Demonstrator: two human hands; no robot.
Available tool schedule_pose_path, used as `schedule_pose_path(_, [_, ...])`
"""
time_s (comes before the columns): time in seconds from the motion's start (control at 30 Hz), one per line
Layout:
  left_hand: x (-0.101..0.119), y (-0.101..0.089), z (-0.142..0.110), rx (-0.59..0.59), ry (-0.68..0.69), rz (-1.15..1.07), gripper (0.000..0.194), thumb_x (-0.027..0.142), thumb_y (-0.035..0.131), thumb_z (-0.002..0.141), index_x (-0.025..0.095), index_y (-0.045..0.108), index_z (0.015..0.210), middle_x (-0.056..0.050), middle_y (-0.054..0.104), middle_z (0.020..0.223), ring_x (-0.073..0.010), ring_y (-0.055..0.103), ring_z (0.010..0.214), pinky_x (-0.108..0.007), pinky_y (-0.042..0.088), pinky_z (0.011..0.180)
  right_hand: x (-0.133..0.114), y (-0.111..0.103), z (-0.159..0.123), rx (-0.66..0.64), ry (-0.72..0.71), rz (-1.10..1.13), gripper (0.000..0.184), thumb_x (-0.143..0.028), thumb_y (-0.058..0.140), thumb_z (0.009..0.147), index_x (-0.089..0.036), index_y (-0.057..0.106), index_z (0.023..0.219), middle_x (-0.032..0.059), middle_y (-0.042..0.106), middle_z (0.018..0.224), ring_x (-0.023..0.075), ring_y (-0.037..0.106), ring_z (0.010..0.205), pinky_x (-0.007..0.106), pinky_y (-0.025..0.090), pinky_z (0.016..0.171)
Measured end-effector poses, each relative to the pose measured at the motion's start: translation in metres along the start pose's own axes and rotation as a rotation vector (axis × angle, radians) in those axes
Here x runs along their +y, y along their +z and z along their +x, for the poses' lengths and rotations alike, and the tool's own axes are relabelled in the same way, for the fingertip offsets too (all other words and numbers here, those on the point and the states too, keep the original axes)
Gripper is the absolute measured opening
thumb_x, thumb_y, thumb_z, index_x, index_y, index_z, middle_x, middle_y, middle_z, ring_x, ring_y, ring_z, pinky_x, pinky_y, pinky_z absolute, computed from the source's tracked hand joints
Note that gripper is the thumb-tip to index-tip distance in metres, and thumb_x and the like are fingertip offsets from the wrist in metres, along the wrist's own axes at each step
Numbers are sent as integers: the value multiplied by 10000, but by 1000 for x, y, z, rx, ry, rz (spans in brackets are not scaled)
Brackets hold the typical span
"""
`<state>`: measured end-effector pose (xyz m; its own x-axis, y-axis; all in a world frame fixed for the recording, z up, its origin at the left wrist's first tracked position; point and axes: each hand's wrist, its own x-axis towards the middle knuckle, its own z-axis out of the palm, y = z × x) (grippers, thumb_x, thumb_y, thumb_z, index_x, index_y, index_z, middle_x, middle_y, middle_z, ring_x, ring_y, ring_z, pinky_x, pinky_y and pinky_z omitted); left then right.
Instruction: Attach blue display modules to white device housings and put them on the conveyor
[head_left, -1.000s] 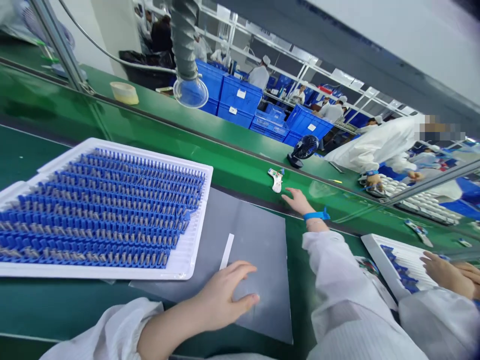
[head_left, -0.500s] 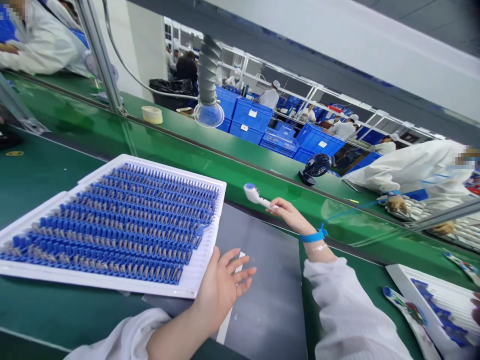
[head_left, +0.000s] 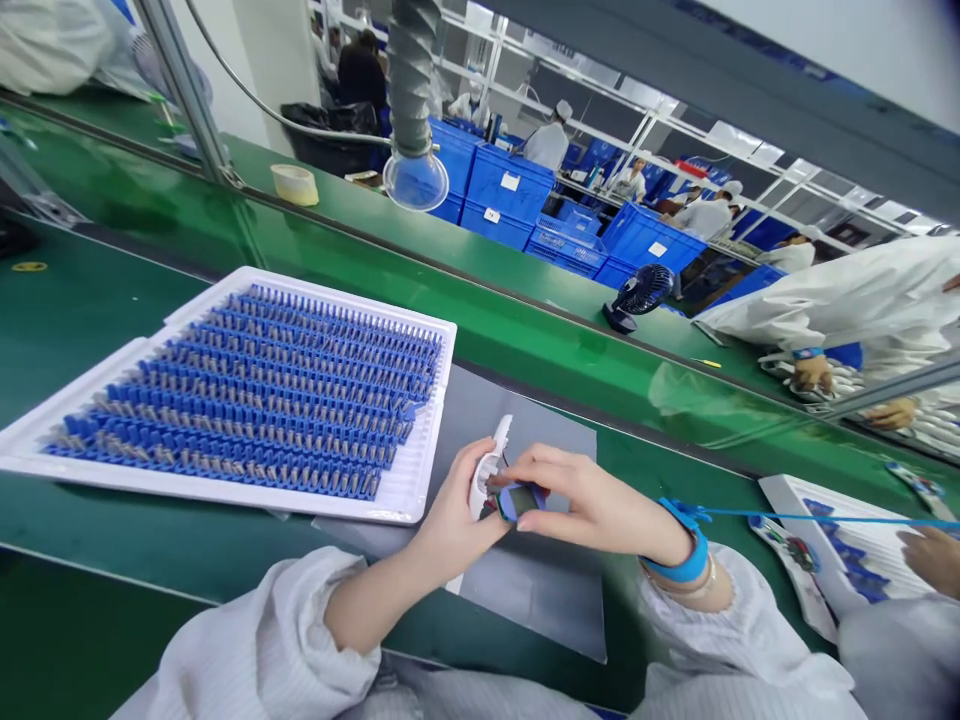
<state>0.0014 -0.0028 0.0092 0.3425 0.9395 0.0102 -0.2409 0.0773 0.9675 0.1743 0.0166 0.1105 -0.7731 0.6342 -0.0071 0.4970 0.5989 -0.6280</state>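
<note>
Over the grey mat (head_left: pixel 525 590) my two hands meet. My left hand (head_left: pixel 456 515) is closed around a white plastic housing (head_left: pixel 489 468), whose open inner side faces right. Against the housing, my right hand (head_left: pixel 585 500) pinches a small display module (head_left: pixel 520 502) with a dark screen and a purple-blue edge. Thin wires seem to run between module and housing, though my fingers cover much of that spot. A blue wrist strap (head_left: pixel 686 555) circles my right wrist, its cord stretching to the right.
To the left lies a white tray (head_left: pixel 409 505) holding rows of blue clips with metal pieces. On the right are another white tray (head_left: pixel 780 495), an open device half (head_left: pixel 795 565) and a co-worker's hand (head_left: pixel 930 555). A small black fan (head_left: pixel 637 298) stands beyond the green ledge.
My right hand has come back from over the green ledge, where it held a white handled part. My left hand, open before, has closed on the white housing. The camera view has shifted slightly.
</note>
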Motion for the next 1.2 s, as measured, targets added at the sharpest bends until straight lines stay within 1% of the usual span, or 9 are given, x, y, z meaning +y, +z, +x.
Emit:
schedule_pose_path(0.13, [-2,1,-2,2,104,170,567,181,615,711,196,377,1226,-116,354,1330,-246,372,1236,-381,281,1049,-12,1,-5,-78,1,-118,341,-314,609,884,-162,517,1176,92,491,1048,179,510,892,288,473,782])
schedule_pose_path(0.27, [3,0,-4,-116,127,157,567,124,569,685,195,390,1218,-106,309,1349,-249,314,1272,-366,247,1063,-16,3,-9,-14,-37,-285,204,-195,468,925,-154,521,1117,107,501,1023,206,497,910,336,463,781])
schedule_pose_path(0.37, [9,-4,-5,-303,23,30,564,113,549,654,190,415,1196,-83,389,1275,-240,408,1159,-344,336,962,-15,7,-10,12,-85,-346,185,-172,426,922,-154,512,1085,108,507,1000,215,487,902,362,442,780])
schedule_pose_path(0.47, [10,-7,-5,-458,-117,-123,508,160,614,652,198,465,1136,-36,507,1037,-171,504,885,-271,398,728,-13,10,-8,18,-111,-301,147,-162,417,915,-152,498,1038,99,505,963,204,481,871,347,440,763])
schedule_pose_path(0.57, [4,-8,-5,-524,-244,-367,553,380,705,666,182,475,1129,-25,545,866,-150,536,777,-247,396,652,-10,14,-6,77,-160,-242,142,-180,418,931,-147,486,1051,97,509,960,190,487,856,326,455,742])
schedule_pose_path(0.67, [-1,-8,-3,-492,-293,-538,707,560,709,626,155,470,1155,-55,588,815,-155,576,726,-228,407,592,-4,20,-6,213,-264,-325,189,-201,440,952,-127,496,1117,121,525,1012,206,503,911,354,463,774])
schedule_pose_path(0.8, [-2,-7,-1,-388,-311,-629,731,558,742,589,155,475,1136,-39,603,720,-139,578,676,-203,412,558,7,28,-8,375,-414,-531,225,-88,506,909,-95,522,1134,129,581,1018,229,530,957,372,480,795])
schedule_pose_path(1.03, [-3,-8,2,-372,-315,-625,672,533,748,603,155,501,1100,-27,597,732,-124,587,695,-176,430,549,14,34,-11,401,-446,-526,213,-69,530,899,-76,541,1112,130,611,1025,213,566,962,362,525,805])
schedule_pose_path(1.2, [-5,-9,3,-370,-328,-603,730,535,759,584,144,485,1136,-26,588,747,-121,582,679,-179,434,543,10,36,-9,418,-434,-494,173,-84,521,909,-82,549,1080,142,608,1029,215,576,954,356,537,781])
